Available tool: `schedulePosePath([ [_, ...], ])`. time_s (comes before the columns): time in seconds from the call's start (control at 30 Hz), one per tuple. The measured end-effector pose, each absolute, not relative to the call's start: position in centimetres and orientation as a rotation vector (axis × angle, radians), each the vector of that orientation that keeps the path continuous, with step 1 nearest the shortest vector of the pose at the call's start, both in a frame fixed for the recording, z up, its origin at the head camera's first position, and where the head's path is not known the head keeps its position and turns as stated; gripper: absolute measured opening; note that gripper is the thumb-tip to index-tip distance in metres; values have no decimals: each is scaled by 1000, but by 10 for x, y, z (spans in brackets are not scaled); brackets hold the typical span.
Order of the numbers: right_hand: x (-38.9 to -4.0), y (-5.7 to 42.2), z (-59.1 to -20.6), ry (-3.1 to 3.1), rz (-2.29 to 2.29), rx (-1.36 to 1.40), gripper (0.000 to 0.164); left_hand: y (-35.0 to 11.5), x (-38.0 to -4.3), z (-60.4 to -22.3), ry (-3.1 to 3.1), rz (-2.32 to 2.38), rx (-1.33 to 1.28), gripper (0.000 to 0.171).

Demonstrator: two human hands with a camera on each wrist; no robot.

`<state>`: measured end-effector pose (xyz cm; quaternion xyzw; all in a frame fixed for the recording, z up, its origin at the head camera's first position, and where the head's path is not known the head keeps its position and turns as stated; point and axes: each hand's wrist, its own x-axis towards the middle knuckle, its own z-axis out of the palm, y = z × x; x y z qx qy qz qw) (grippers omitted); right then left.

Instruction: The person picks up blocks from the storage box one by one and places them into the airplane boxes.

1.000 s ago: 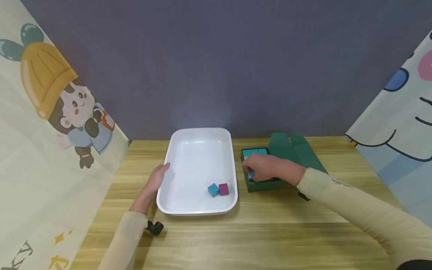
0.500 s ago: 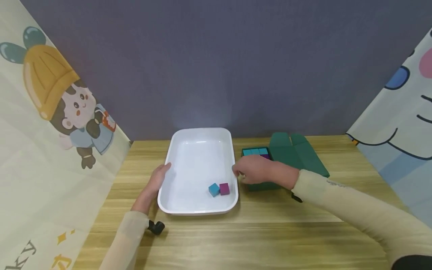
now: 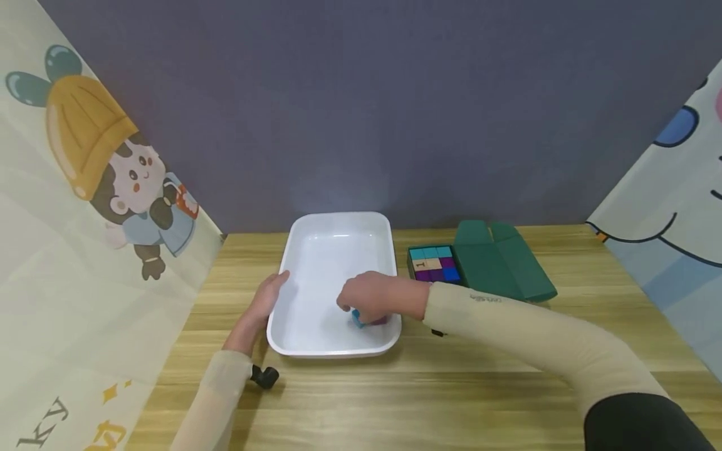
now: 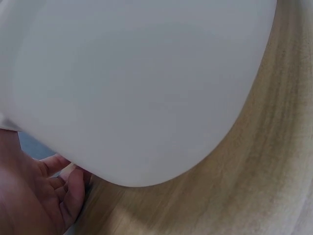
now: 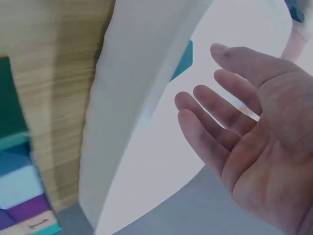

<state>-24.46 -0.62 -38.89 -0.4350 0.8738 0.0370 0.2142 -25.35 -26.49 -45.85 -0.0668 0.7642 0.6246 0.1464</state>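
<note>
A white tray (image 3: pixel 338 244) stands mid-table. My left hand (image 3: pixel 268 294) grips its left rim, thumb on top; in the left wrist view the fingers (image 4: pixel 74 191) are bent beside the tray's edge. Over the tray's lower right part hovers my right hand (image 3: pixel 369 297). Its fingers (image 5: pixel 203 139) are loosely spread in the right wrist view, with nothing seen between them. Partly covered by this hand, a teal cube (image 3: pixel 356 319) and a magenta cube (image 3: pixel 380 321) lie on the tray floor. One teal cube (image 5: pixel 184 61) shows behind the tray wall in the right wrist view.
Right of the tray stands a green box holding several coloured cubes (image 3: pixel 433 264), one wooden with a mark like a 1. Its green lid (image 3: pixel 502 263) lies folded out to the right. A grey wall (image 3: pixel 361 113) rises behind the wooden table (image 3: pixel 338 401).
My right hand has moved left from the green box, across the tray's right rim, to above the cubes inside. The box's cubes are now uncovered. My left hand stays at the rim.
</note>
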Motion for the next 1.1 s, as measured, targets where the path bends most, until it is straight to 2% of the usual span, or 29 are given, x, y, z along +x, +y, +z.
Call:
schedulePosePath([
  [0.13,-245,-21,-391,2380,219,-1229,27,-265,-257,-464,2222,1800,-186,62],
  [0.4,-242,-40,-404,2380,660,-1406,11,-268,-263,-478,2269,1784,-157,65],
  [0.63,-243,-39,-407,2372,686,-1407,12,-271,-266,-485,2292,1769,-181,68],
  [0.73,-244,-34,-400,2378,623,-1386,19,-270,-266,-484,2300,1757,-185,70],
  [0.9,-246,-24,-386,2392,541,-1324,43,-270,-265,-484,2299,1750,-184,70],
  [1.1,-253,-4,-368,2450,482,-1265,43,-272,-265,-484,2297,1743,-175,71],
])
